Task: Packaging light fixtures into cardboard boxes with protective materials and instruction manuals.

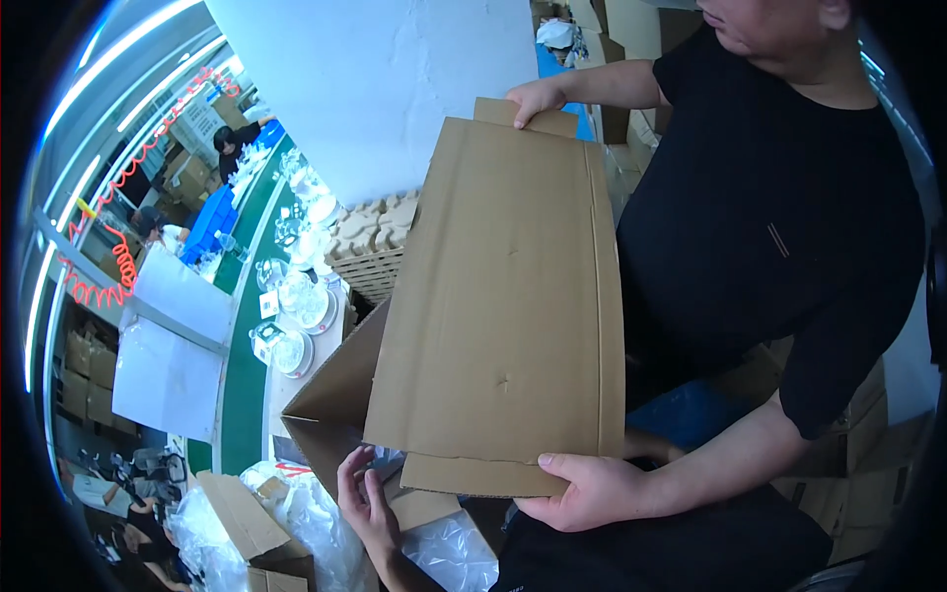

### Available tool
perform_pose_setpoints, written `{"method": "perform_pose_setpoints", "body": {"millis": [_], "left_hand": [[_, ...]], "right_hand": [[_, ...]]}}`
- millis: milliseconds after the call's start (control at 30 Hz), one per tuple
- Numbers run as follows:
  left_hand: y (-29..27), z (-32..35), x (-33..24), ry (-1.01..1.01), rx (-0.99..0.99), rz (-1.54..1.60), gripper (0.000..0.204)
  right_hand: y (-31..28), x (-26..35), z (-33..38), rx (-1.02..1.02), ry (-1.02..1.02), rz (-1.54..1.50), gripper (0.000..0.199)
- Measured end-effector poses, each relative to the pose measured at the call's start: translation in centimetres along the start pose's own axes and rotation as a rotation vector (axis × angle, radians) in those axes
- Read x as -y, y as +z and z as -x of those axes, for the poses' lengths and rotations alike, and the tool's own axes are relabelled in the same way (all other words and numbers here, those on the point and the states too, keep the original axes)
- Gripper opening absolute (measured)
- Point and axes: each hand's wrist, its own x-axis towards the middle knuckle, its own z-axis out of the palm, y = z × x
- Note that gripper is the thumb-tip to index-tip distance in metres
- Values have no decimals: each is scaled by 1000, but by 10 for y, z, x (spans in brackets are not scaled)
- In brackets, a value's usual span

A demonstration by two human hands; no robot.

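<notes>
Left hand [367, 501]: comes up from the lower edge, grip open, fingers loosely bent, holding nothing. The fingertips are at the bottom corner of the open cardboard box [330, 400], just under the near edge of the cardboard sheet [503, 296].

Right hand: out of sight.

Cardboard sheet: large and flat, tilted over the box and covering most of its mouth. A person in a black shirt holds it, one hand [538, 99] at the far end and the other hand [592, 488] clamped on the near edge.

Around:
- Clear plastic bag [454, 555] below the sheet, by my wrist.
- Smaller box [242, 518] with plastic wrap to my left.
- Stacked pulp trays [375, 237] behind the box.
- Green conveyor belt [242, 395] with round white pieces [296, 345] beside it.
</notes>
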Motion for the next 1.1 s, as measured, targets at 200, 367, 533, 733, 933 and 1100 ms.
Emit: {"method": "perform_pose_setpoints", "body": {"millis": [200,367,533,733,933,1100], "left_hand": [[-25,-1,-1,-6,52,-30,26],[-38,-5,11,7,104,-60,27],[-44,-4,17,26,86,-102,23],[-43,-6,13,63,106,-87,23],[-47,0,19,50,33,19,23],[-62,-4,42,52,-102,80,25]], "right_hand": [[-7,-2,-11,0,-22,1,40],[-18,-6,-19,18,-68,27,40],[-24,-27,-26,32,-29,-102,34],[-15,-52,-52,-233,249,-21,37],[18,38,-105,-137,738,-1949,66],[21,197,-12,326,986,-2560,46]]}}
